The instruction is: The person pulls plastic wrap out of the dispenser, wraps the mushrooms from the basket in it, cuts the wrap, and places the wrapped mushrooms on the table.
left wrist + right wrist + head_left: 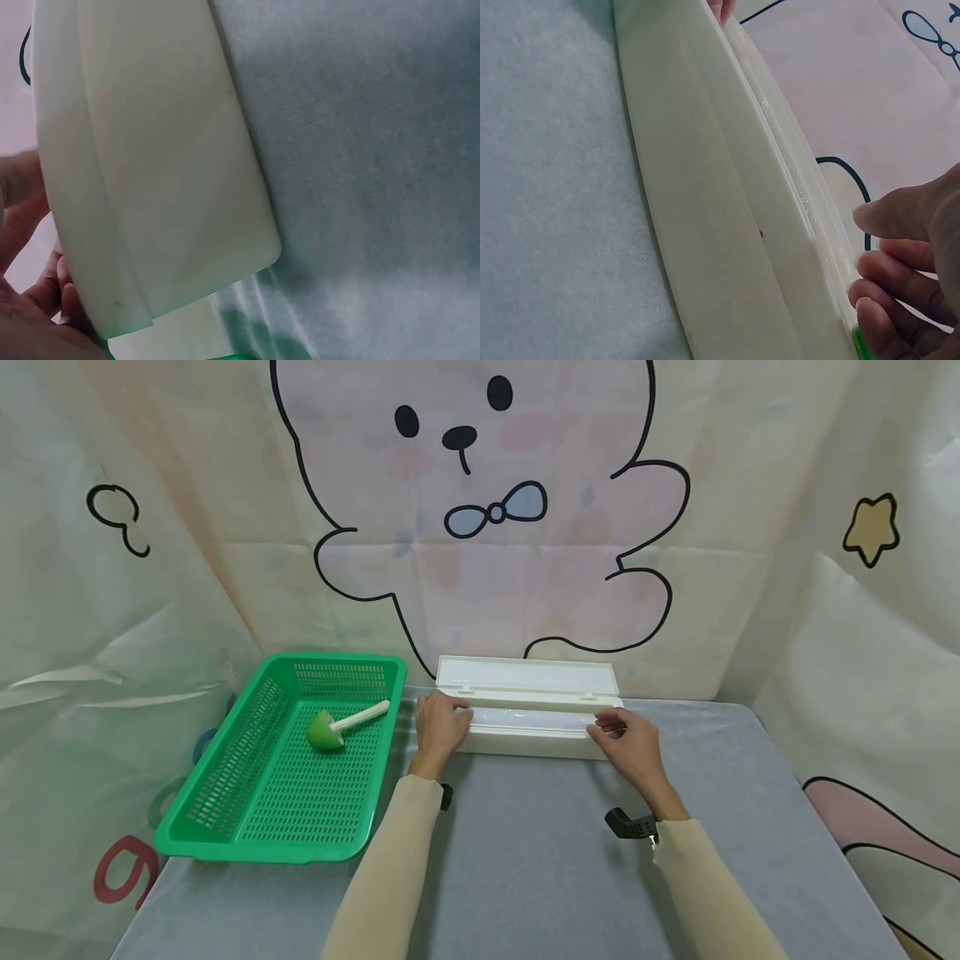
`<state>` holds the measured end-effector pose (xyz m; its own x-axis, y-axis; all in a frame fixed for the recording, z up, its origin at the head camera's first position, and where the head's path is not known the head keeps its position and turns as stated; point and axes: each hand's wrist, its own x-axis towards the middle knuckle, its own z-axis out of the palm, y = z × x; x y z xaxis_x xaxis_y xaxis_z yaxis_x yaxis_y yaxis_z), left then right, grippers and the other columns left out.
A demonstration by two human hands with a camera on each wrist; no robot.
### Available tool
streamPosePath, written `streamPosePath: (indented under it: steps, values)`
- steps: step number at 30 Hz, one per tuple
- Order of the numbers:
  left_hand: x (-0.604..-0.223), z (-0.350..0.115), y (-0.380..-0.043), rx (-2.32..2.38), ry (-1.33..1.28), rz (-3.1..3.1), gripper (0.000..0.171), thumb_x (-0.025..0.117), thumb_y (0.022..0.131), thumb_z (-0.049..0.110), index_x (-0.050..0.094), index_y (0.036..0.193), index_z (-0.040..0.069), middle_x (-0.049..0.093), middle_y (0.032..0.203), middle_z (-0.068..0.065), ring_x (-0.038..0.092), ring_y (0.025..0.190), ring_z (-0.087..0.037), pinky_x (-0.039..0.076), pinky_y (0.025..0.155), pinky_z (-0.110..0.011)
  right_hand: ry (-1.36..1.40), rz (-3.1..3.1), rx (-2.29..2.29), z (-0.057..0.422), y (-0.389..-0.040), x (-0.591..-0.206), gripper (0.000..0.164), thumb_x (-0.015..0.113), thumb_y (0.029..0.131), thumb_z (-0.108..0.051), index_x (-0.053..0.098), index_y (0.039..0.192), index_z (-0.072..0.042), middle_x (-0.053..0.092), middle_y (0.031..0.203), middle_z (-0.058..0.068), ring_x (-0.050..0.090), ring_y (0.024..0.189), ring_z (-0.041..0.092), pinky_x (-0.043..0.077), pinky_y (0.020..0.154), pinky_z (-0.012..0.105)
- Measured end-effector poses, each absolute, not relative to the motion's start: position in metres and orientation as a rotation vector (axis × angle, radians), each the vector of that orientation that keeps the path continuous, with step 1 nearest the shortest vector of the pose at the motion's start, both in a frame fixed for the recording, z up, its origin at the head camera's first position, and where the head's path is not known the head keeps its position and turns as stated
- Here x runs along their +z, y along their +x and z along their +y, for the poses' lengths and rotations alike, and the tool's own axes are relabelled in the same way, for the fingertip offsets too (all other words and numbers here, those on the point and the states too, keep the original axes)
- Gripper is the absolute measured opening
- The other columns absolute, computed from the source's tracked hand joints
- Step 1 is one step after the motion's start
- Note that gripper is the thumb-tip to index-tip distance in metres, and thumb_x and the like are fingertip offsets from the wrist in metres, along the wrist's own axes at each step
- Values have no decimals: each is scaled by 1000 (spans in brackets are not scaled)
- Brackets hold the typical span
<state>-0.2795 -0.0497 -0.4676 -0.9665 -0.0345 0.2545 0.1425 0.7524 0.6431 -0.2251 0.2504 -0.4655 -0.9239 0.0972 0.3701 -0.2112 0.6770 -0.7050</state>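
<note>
- Your box is plain cream, its lid white.
- Your basket is bright green, patterned with slots.
- Your tool has a green head and a white handle.
- Your table is plain grey.
- Your sleeves are beige, your wrist straps black.
- The backdrop you face is cream, bearing a pale pink bear outlined in black, with a blue bow tie, and a black-edged yellow star.

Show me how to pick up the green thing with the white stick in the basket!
Pinch the white stick, probably around its middle: it's slim and sticks out from the chunky, rounded green head. Come from above, because the green basket has walls all around and the stick's tip points towards its right wall.
</note>
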Motion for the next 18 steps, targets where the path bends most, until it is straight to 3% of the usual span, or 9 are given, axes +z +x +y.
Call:
streamPosePath:
  steps: [4,7,11,18]
  values:
    - [-471,-50,-281,-1069,-67,-2651,12,71,94,10,82,97,6,70,102,-15,54,98,-37,44,89,-48,108,-2517,1103,252,-228,-464,23,79,87,-7,72,104,7,73,91,17,69,82,31,49,68,13]
    - [-470,-51,-283,-1162,-23,-2610,13,70,96,11,80,97,3,69,101,-16,56,102,-38,47,88,-48,134,-2530,1067,255,-231,-462,24,78,87,-6,71,105,8,73,93,20,68,85,34,55,74,30]
    - [-465,-52,-283,-1273,19,-2576,14,68,98,11,77,97,1,69,105,-16,59,105,-37,49,88,-49,137,-2597,1001,258,-237,-459,27,78,88,-7,70,108,10,71,98,24,66,92,38,54,82,50]
    - [-463,-52,-283,-1475,115,-2496,17,65,101,14,73,102,0,68,96,-15,62,90,-31,51,78,-44,141,-2769,937,261,-248,-456,37,80,88,-15,69,113,10,68,108,26,63,101,42,50,87,55]
